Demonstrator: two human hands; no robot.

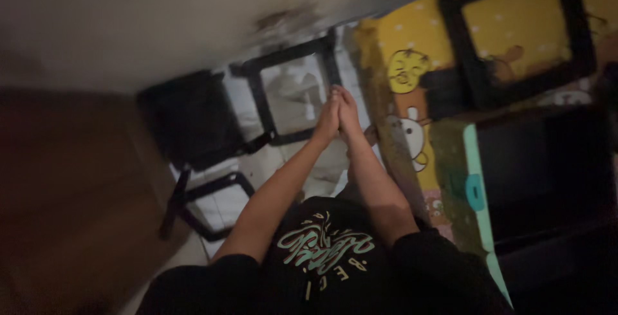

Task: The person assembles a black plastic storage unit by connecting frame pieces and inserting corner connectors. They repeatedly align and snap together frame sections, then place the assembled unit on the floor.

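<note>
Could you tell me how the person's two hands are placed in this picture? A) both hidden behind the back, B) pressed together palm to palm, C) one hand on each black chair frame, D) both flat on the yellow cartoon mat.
B: the left hand and the right hand meet palm to palm, fingers extended, in front of the body, holding nothing.

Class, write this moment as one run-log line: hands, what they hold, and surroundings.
left hand: pressed palm to palm against right hand | holding: nothing visible | nearby: black frame, yellow cartoon mat | light: dim
</note>
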